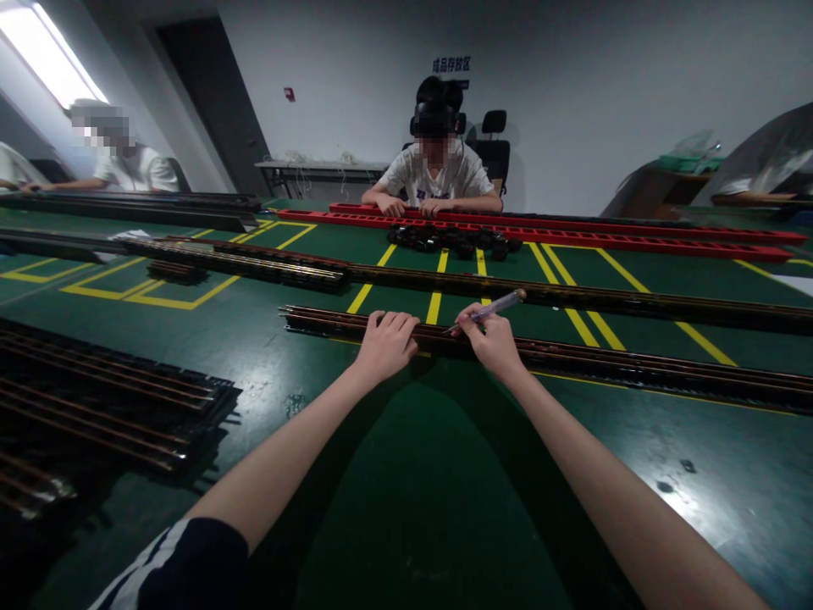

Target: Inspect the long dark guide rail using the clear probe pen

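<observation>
A long dark rail with thin copper-coloured rods [635,368] lies across the table before me. My left hand [389,343] is closed over it near its left end, the fingers curled over the far edge. In my right hand [492,339] is a screwdriver [501,305] with a translucent purplish handle, its butt end up and to the right. The thin tip slants down to the rail, just right of my left hand. Whether the tip touches the rail is too small to tell.
Parallel behind is another long dark rail [572,295]. Beyond it are a pile of small black parts [450,241] and red slotted rails [666,241], where a person [438,174] sits. A stack of dark rails [114,381] lies left on the green table [432,508]. Another person [136,165] sits far left.
</observation>
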Action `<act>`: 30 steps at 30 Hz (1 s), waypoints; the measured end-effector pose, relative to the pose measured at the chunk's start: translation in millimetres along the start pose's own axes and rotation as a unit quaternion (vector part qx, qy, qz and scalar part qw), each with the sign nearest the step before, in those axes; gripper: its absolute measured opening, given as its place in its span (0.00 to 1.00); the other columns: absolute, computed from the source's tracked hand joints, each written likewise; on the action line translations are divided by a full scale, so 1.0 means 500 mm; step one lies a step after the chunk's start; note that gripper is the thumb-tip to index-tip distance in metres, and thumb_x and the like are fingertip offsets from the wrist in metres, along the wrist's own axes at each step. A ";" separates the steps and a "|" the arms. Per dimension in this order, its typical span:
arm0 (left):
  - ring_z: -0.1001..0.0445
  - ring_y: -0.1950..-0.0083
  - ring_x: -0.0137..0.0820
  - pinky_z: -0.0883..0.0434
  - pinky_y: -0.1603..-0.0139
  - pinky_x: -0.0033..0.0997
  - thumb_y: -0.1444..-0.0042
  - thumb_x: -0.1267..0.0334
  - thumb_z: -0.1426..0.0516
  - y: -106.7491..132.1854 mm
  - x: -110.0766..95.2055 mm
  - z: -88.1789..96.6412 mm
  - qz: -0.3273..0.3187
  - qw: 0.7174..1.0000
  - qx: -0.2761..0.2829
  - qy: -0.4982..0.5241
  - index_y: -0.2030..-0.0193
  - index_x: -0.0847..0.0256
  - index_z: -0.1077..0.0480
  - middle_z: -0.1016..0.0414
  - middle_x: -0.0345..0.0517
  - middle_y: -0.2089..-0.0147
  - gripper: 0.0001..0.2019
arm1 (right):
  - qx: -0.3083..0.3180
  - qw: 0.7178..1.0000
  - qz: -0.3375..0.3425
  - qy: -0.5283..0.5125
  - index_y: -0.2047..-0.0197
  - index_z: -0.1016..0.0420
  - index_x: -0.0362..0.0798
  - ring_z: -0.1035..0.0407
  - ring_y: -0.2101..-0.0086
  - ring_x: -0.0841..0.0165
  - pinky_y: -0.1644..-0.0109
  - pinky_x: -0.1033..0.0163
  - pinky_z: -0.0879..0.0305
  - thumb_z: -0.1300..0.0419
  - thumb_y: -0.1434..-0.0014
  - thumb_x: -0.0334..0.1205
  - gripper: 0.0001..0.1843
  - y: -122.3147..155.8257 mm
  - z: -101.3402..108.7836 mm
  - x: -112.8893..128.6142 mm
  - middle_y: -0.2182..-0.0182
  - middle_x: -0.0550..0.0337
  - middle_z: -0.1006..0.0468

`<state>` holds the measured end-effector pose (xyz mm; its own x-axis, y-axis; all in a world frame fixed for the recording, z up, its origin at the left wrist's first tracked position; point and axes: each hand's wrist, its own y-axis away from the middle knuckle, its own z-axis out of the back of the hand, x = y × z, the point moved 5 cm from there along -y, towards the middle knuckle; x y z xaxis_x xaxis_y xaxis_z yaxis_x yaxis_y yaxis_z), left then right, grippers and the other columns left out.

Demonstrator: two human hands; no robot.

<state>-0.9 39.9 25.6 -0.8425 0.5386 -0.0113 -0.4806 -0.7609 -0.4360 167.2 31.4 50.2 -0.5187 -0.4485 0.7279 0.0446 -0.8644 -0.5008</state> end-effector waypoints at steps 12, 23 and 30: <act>0.33 0.44 0.40 0.44 0.41 0.47 0.42 0.67 0.51 0.001 0.002 -0.005 0.000 1.000 0.001 0.004 0.48 0.59 0.33 0.28 0.49 0.45 0.16 | -0.022 0.999 -0.012 -0.024 0.73 0.33 0.49 0.26 0.73 0.63 0.63 0.59 0.33 0.48 0.41 0.50 0.16 -0.001 0.008 -0.008 0.79 0.58 0.23; 0.33 0.44 0.39 0.44 0.41 0.46 0.43 0.70 0.52 0.001 0.000 -0.001 -0.004 1.000 -0.003 0.000 0.44 0.63 0.36 0.28 0.51 0.45 0.19 | 0.019 1.000 0.002 0.010 0.72 0.33 0.50 0.26 0.71 0.64 0.63 0.59 0.33 0.46 0.42 0.42 0.09 0.001 0.000 0.010 0.76 0.58 0.22; 0.33 0.44 0.38 0.45 0.41 0.46 0.43 0.72 0.54 0.003 -0.001 0.001 -0.009 1.000 -0.011 -0.002 0.46 0.59 0.34 0.27 0.49 0.45 0.20 | 0.035 0.999 -0.008 0.018 0.71 0.32 0.49 0.26 0.71 0.64 0.65 0.60 0.34 0.44 0.43 0.39 0.07 0.001 -0.004 0.014 0.74 0.58 0.22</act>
<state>-1.2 38.2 25.6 -0.8351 0.5501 0.0001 -0.4897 -0.7433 -0.4558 161.8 28.2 54.3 -0.5504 -0.4262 0.7180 0.0937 -0.8860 -0.4541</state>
